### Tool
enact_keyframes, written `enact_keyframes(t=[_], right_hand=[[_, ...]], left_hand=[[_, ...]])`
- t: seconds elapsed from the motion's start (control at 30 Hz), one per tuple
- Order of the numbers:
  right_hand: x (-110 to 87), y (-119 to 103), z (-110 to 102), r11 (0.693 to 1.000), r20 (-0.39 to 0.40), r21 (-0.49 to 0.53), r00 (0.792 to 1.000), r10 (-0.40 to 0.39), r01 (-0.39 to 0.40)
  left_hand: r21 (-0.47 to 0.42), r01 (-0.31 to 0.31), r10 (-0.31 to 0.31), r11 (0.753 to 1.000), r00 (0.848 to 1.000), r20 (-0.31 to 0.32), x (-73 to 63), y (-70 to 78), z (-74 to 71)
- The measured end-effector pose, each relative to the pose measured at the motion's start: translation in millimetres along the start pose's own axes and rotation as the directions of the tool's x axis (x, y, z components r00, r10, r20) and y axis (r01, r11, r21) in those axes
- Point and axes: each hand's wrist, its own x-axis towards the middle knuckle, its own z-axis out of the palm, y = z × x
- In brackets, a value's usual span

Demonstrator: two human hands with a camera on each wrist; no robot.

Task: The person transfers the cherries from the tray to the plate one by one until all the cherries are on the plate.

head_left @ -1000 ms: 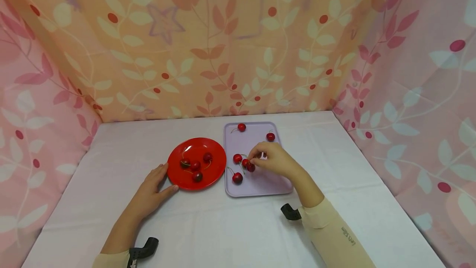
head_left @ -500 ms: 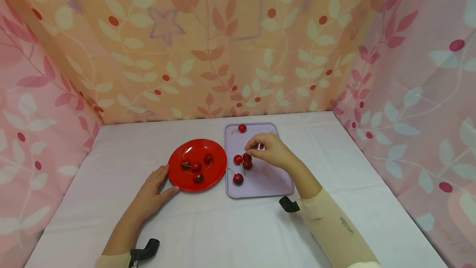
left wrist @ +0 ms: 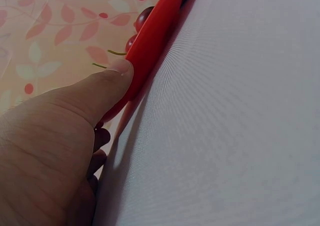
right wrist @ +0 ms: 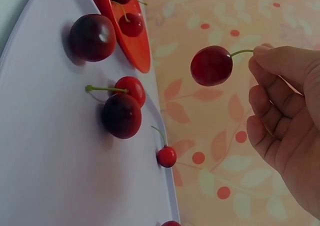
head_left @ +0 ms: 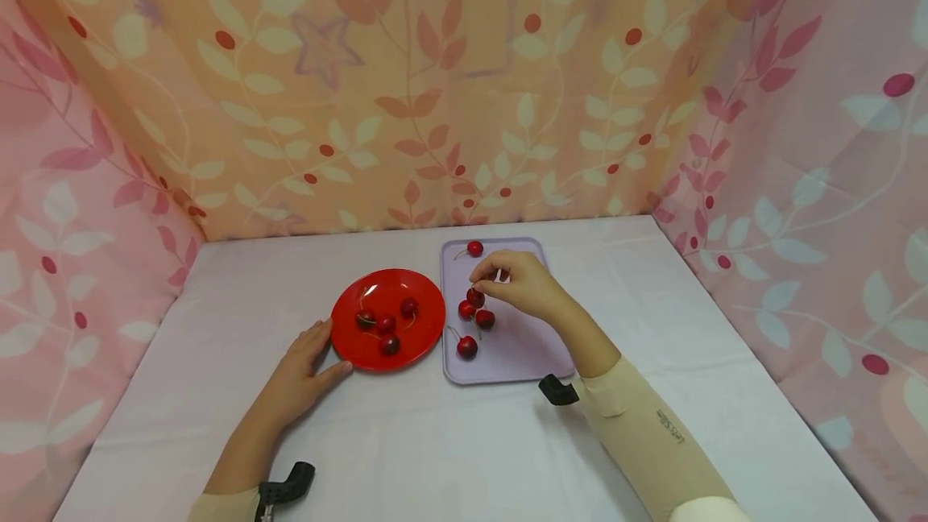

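My right hand pinches the thin green stem of a dark red cherry between thumb and fingertips. That cherry hangs above the lilac tray, apart from its surface in the right wrist view. Beneath it on the tray lie a cherry and a brighter one, close together, with another dark cherry nearer the front. My left hand rests at the left rim of a red plate, fingers spread along it, thumb touching the rim. Several cherries lie on the plate.
One more cherry sits at the tray's back edge; another shows partly at the bottom of the right wrist view. Plate and tray stand side by side on a white cloth. A floral curtain encloses the back and sides.
The right hand has lifted the cherry by its stem off the cluster, moving slightly up and left over the tray. The left hand stays at the plate's rim.
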Motion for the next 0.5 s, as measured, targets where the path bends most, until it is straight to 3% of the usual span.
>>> enact_keyframes(t=[0.5], right_hand=[[24.2,-22,-2,0.999,0.034,-0.027,0.999,-0.035,0.036]], left_hand=[[0.003,0.012,-0.012,1.0,1.0,0.002,-0.1,2.8,-1.1]])
